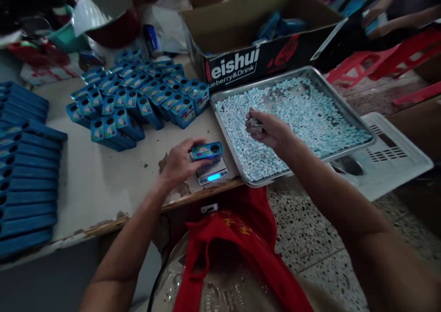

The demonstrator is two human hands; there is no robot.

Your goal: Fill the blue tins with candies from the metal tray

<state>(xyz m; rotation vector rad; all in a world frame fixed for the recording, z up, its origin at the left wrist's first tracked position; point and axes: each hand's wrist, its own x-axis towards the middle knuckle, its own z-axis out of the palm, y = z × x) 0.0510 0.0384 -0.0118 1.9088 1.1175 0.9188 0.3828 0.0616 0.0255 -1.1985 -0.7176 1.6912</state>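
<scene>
My left hand [179, 160] is closed around a small blue candy box [207, 151], thumb on the near side and fingers on the far side. Beneath the box is a compact digital scale [211, 170] with a lit blue display; its digits are unreadable. Over a metal tray [225, 139] full of pale blue and white candies [303, 119], my right hand [270, 129] has its fingers curled together. A few candies seem to show between those fingertips, partly hidden.
Many blue boxes with round dark holes stand in a cluster [138, 89] on the table, with stacked rows [29, 165] at far left. Behind the tray is a large cardboard box [248, 68]. A white plastic stool [396, 158] sits under the tray's right end. Another person's hands [379, 22] hold something top right.
</scene>
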